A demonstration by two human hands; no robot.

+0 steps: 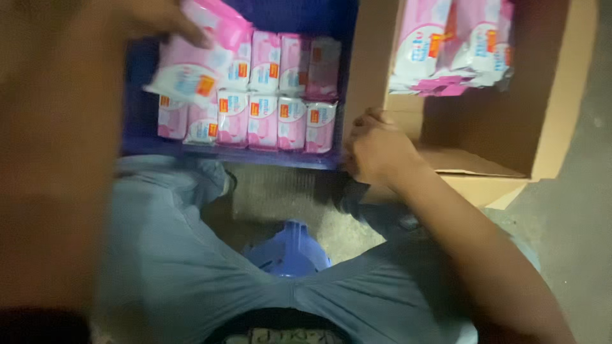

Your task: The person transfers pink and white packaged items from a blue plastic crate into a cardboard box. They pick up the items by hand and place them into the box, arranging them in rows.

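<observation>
Over the blue crate [143,95], my left hand [159,19] grips a pink packet [194,64]. Beside that crate, my right hand [376,146] rests curled, empty. I should lower it squarely into the rows.

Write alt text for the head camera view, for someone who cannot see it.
Seen from above, a seated person's left hand holds a pink packet over a blue crate lined with two rows of similar packets. The right hand rests between the crate and an open cardboard box holding more pink packets.
</observation>
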